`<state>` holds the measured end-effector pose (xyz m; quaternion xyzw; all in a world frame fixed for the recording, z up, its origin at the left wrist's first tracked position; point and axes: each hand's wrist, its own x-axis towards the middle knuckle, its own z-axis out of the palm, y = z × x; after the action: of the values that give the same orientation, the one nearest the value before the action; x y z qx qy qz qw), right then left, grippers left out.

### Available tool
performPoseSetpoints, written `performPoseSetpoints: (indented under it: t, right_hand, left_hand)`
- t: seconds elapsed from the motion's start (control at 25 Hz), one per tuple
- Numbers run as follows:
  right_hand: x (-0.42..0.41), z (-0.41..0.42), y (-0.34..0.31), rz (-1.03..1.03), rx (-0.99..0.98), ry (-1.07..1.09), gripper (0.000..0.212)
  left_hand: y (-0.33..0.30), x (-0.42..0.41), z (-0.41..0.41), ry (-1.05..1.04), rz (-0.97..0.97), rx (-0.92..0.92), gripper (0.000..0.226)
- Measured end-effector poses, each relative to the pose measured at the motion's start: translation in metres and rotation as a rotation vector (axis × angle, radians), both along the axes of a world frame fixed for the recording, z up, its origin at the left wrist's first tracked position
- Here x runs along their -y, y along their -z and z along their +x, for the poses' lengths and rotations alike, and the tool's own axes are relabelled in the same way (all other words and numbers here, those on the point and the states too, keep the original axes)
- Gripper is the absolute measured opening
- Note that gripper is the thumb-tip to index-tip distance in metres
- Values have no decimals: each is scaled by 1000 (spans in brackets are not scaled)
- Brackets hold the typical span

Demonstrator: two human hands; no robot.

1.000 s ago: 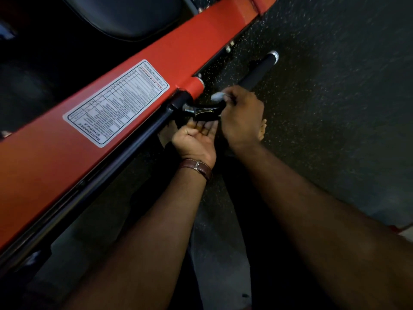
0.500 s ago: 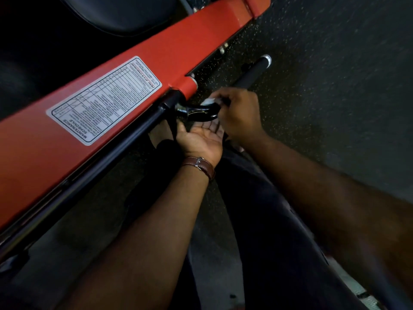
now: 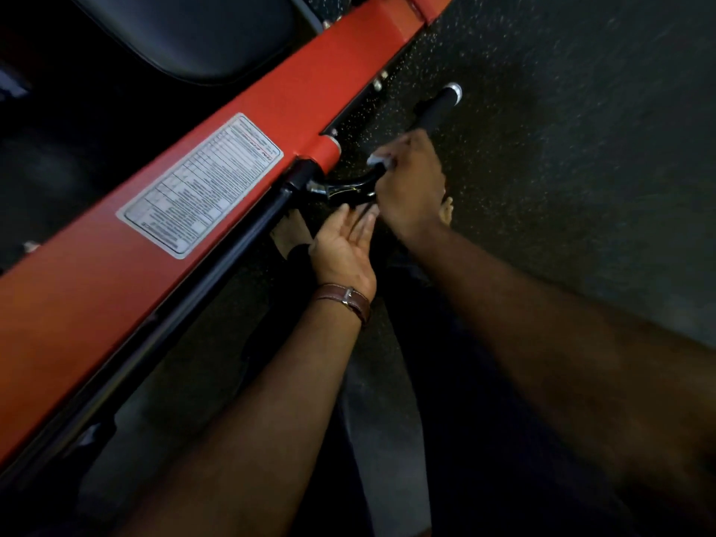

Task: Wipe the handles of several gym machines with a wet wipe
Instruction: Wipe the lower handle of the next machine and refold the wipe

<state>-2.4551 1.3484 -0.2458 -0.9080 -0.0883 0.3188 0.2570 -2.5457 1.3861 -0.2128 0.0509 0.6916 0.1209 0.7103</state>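
A black machine handle [image 3: 436,110] with a silver end cap sticks out from a curved black bracket [image 3: 345,188] on the red frame. My right hand [image 3: 412,184] grips the handle near the bracket, with a white wet wipe [image 3: 377,160] peeking out from under its fingers. My left hand [image 3: 343,250] lies palm up just below the bracket, fingers straight, holding nothing. A brown watch strap sits on that wrist.
The red machine beam [image 3: 271,118] with a white maintenance label [image 3: 201,184] runs diagonally on the left, a black rod beneath it. A black seat pad [image 3: 193,29] lies above. Dark speckled rubber floor [image 3: 561,149] spreads right. My bare feet show below the hands.
My right hand with the wipe has slid slightly along the handle near the bracket. My left hand stays palm up below it. The view has shifted a little.
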Motion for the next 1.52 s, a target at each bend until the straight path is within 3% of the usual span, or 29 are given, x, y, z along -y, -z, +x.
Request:
performPoseSetpoints:
  t: [0.08,0.2,0.28,0.36,0.44,0.52,0.68,0.8,0.92,1.0,1.16,1.24,1.36,1.44,1.52]
  right_hand:
    - [2,-17,-11,67,-34,38,28]
    - [11,-11,-14,76,-125,355,20]
    - [9,0,-10,-2,-241,702,20]
    - [5,2,-11,105,-482,1011,31]
    - [0,-9,-15,260,-626,1098,35]
    - [2,-28,-20,282,-615,1087,32]
    - [10,-16,1,175,-226,932,15]
    - [5,6,18,37,-86,725,13]
    - [6,-8,12,116,51,330,20]
    - [16,-2,15,176,28,127,21]
    - [8,37,47,-5,23,190,15]
    - [-1,24,47,-107,34,66,27]
    - [8,7,21,10,-9,-152,31]
    - [11,32,26,15,-33,-70,24]
    - [5,53,40,-17,-69,190,18]
  left_hand:
    - [-8,-2,2,176,72,-89,15]
    - [-13,-8,8,592,239,-99,19]
    - [-6,-23,15,1066,552,-49,9]
    - [4,-40,29,1631,978,-24,12]
    - [10,-52,46,2144,1119,-70,26]
    - [17,-58,56,2460,1157,-164,41]
    - [30,-66,53,2655,1102,-322,58]
    - [30,-68,59,2772,1023,-296,47]
    - [21,-65,65,2785,1060,-268,31]
    - [19,-65,64,2786,1044,-262,21]
    - [24,-67,61,2765,1082,-316,23]
    - [25,-66,60,2773,1057,-312,31]
    - [26,-64,61,2763,1079,-252,28]
    - [29,-66,60,2743,1048,-277,20]
    - [31,-66,61,2738,1002,-290,22]
